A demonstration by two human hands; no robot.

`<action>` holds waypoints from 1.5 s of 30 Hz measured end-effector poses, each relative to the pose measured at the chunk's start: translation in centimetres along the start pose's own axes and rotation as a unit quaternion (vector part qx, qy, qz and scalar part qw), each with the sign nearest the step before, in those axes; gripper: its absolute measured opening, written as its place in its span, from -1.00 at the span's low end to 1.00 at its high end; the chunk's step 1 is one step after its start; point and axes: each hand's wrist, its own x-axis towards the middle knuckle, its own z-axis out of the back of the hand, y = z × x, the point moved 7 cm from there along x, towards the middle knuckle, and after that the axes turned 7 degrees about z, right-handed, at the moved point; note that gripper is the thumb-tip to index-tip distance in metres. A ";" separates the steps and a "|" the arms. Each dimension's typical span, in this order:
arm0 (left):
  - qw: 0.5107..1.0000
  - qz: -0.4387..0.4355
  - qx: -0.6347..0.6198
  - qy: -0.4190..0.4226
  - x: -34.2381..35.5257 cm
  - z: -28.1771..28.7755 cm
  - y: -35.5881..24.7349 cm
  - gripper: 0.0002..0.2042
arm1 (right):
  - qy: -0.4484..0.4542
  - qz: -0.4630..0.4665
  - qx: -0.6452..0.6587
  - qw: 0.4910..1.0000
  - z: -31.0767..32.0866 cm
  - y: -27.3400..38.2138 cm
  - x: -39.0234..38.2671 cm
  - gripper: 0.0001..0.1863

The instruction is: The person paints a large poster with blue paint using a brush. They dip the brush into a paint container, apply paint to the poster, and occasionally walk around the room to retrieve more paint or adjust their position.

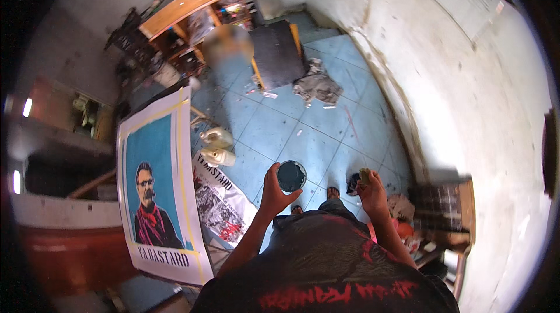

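My left hand (275,194) is wrapped round the side of a round tub of dark paint (291,176), its thumb and fingers spread along the rim. The tub is held up in front of me, over the floor. In my right hand (374,194), raised to the right of the tub, I pinch a small olive-green piece of sponge (365,176). To my left a large poster (153,155) shows a painted figure on a blue ground, with yellow tape along its edges. Neither hand touches it.
Beside the poster lie a black-and-white printed sheet (219,199) and two cloudy plastic jugs (217,147). A grey cloth (318,84) lies on the blue tiled floor (303,120), near a dark panel (279,53). A wooden desk (186,10) stands far off; a shelf unit (446,211) is at right.
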 end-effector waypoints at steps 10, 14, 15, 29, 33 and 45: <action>0.950 0.180 -0.034 -0.251 -3.2 6.8 1.3 0.01 | 0.371 0.061 -0.396 0.837 -20.1 0.4 9.9 -0.77; 0.910 0.212 -0.046 -0.353 -6.5 9.0 3.7 0.00 | 0.506 0.087 -0.423 0.747 -30.6 -3.8 7.4 -0.79; 0.897 0.233 -0.045 -0.374 -7.6 9.6 4.1 -0.02 | 0.516 0.075 -0.410 0.749 -31.8 -5.6 7.2 -0.80; 0.666 0.433 -0.057 -0.605 -27.5 13.9 11.6 -0.06 | 0.704 -0.171 -0.382 0.573 -42.0 -38.1 -4.3 -0.73; 0.556 0.489 -0.037 -0.671 -30.7 12.1 11.7 -0.04 | 0.803 -0.155 -0.387 0.427 -43.3 -47.9 -10.9 -0.68; 0.205 0.668 -0.001 -0.716 -30.3 6.7 6.4 0.00 | 0.970 0.045 -0.180 0.159 -41.0 -67.1 -28.1 -0.75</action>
